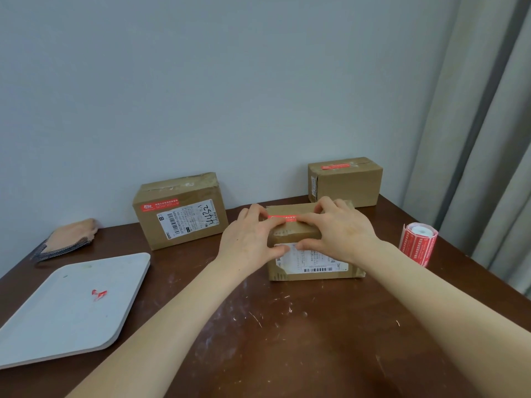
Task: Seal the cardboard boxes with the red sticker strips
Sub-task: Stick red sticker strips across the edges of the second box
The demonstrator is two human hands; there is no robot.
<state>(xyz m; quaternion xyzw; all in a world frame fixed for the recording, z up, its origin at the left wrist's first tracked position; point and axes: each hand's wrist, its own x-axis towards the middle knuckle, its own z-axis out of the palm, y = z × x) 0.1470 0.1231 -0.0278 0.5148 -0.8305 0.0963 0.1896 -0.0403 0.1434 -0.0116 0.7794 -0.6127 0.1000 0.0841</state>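
Note:
A small cardboard box (314,267) with a white shipping label stands mid-table. A red sticker strip (283,218) lies across its top seam. My left hand (250,239) and my right hand (342,234) both rest on this box, fingers pressing on the strip and thumbs against the front face. A larger box (179,211) stands at the back left with no strip visible on its top. A third box (347,182) at the back right carries a red strip (336,166) on top. The roll of red stickers (418,244) stands upright to the right.
A white tray (71,311) at the front left holds a crumpled red scrap (99,294). A tan cloth piece (69,237) lies at the far left edge. The brown table (287,326) meets the wall behind; a curtain (488,139) hangs on the right.

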